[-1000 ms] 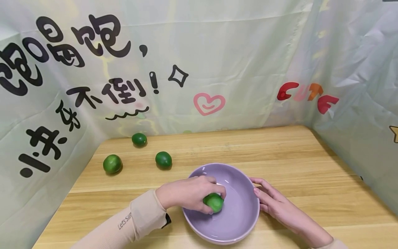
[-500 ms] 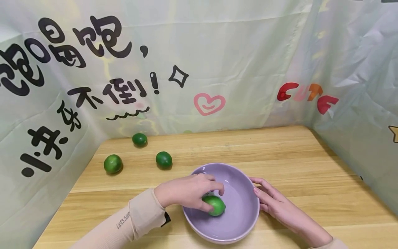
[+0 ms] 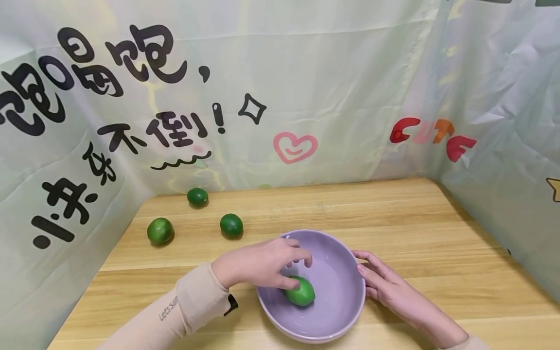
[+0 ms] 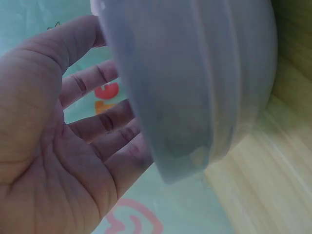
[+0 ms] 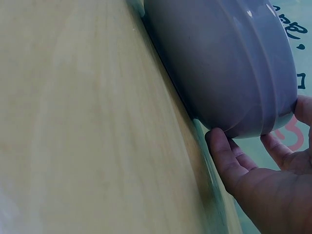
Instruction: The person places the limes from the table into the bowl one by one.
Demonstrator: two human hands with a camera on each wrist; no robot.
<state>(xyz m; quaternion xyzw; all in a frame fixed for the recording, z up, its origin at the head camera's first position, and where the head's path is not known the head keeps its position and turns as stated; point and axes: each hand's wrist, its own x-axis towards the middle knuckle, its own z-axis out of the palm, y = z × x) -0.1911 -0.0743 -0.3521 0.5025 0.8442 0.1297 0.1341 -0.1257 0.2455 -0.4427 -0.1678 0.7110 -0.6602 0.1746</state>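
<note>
A green lime [image 3: 303,294] lies inside the purple bowl [image 3: 338,296], towards its left side. Above it is my left hand [image 3: 264,262], reaching in over the rim with loosely bent fingers spread apart. Its thumb overlaps the top of the lime in the head view, and the other fingers stand off it. In the left wrist view the bowl wall [image 4: 170,87] hides the fingertips and the lime. My right hand [image 3: 389,287] rests against the bowl's right outer side, relaxed fingertips touching the wall; the right wrist view shows these fingers [image 5: 226,158] low on the bowl.
On the wooden table [image 3: 415,223], left of the bowl, sit three more green limes: one nearer the bowl [image 3: 231,226], one at the far left [image 3: 160,231], one at the back [image 3: 198,197]. A printed cloth [image 3: 350,97] hangs behind and at both sides.
The left hand has let go of the lime, its fingers opening and lifting slightly up and left. The lime now rests in the bowl. The right hand has stayed at the bowl's side.
</note>
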